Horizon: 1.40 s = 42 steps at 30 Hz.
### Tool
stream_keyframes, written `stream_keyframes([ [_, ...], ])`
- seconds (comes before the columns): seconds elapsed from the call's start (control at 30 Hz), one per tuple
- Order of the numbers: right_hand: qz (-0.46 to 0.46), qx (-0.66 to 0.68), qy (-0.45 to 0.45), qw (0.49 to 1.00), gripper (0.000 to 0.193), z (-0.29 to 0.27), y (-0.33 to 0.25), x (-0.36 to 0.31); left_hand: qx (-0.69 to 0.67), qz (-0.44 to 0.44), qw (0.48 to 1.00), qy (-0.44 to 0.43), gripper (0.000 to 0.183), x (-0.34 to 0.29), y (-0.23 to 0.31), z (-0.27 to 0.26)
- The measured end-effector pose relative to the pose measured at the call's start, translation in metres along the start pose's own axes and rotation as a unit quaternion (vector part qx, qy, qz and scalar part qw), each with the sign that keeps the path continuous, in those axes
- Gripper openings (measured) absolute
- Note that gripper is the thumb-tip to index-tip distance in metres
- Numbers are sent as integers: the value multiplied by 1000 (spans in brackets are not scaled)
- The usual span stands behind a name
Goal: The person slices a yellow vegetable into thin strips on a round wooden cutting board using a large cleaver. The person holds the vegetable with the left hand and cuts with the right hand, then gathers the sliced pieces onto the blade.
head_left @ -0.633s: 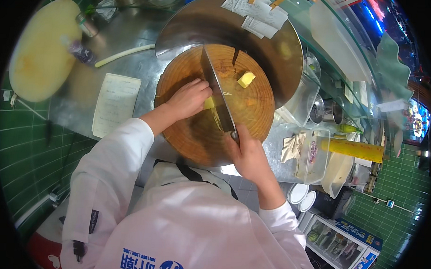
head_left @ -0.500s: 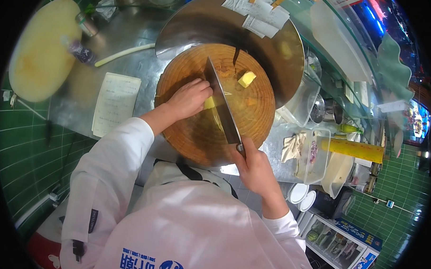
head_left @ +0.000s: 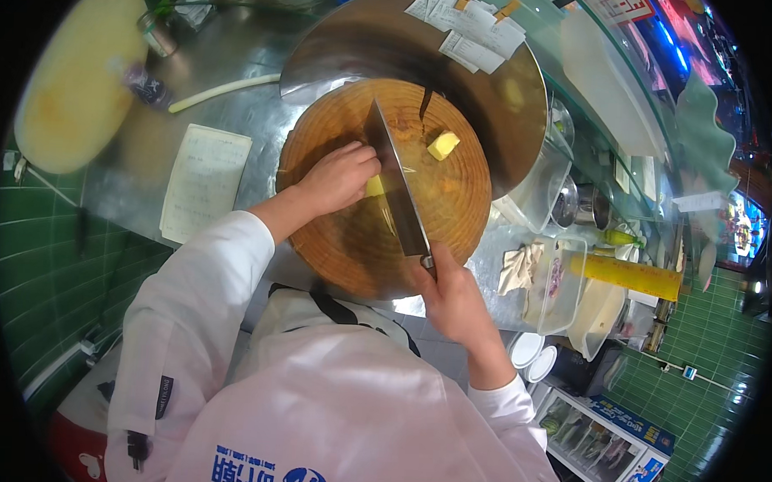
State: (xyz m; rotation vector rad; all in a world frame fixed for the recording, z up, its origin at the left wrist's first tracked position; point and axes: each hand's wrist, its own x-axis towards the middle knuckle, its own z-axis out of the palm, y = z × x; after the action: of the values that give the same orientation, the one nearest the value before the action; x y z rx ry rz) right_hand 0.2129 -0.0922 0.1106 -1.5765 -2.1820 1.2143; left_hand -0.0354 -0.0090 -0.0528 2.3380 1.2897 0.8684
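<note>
A wide cleaver (head_left: 397, 184) stands on its edge across the round wooden chopping block (head_left: 451, 201), its blade pointing away from me. My right hand (head_left: 454, 296) is closed around its handle. Curled fingertips of my left hand (head_left: 344, 177) rest against the blade's left side and press on a pale yellow piece of what looks like ginger (head_left: 373, 187), mostly hidden beneath them. Thin yellow slivers (head_left: 389, 217) lie along the blade. Farther right on the block sits a separate yellow chunk (head_left: 444, 145).
A handwritten notepad (head_left: 205, 184) lies left of the block, with a long pale stalk (head_left: 225, 93) behind it. An oval cutting board (head_left: 81, 77) stands far left. A curved metal sheet (head_left: 350, 48) rises behind the block. Rightward are a clear tub (head_left: 563, 285) and cloth (head_left: 519, 269).
The view has shifted slightly. Both hands, the cleaver and the yellow pieces keep nearly the same places on the block.
</note>
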Motion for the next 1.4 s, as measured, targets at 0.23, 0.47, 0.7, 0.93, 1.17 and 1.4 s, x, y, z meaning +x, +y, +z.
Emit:
stream_keyframes([
  [0.23, -39, -79, 51, 995, 34, 37, 35, 43, -1, 16, 999, 31, 24, 2, 2, 6],
  [0.47, 12, -1, -6, 1000, 30, -1, 2, 3, -1, -2, 1000, 21, 24, -1, 2, 3],
  [0.7, -39, -47, 44, 997, 29, 33, 27, 44, -2, 15, 1000, 27, 24, 2, 3, 1],
  [0.93, 10, 9, -10, 1000, 25, 5, 8, 2, -9, 13, 999, 46, 23, -3, 2, 4],
  [1.17, -34, -38, 40, 998, 26, 30, 28, 41, 0, 28, 998, 60, 23, -1, 1, 4],
  [1.4, -22, 4, 18, 1000, 25, 21, 22, 4, -4, 25, 997, 70, 22, -1, 0, 7],
])
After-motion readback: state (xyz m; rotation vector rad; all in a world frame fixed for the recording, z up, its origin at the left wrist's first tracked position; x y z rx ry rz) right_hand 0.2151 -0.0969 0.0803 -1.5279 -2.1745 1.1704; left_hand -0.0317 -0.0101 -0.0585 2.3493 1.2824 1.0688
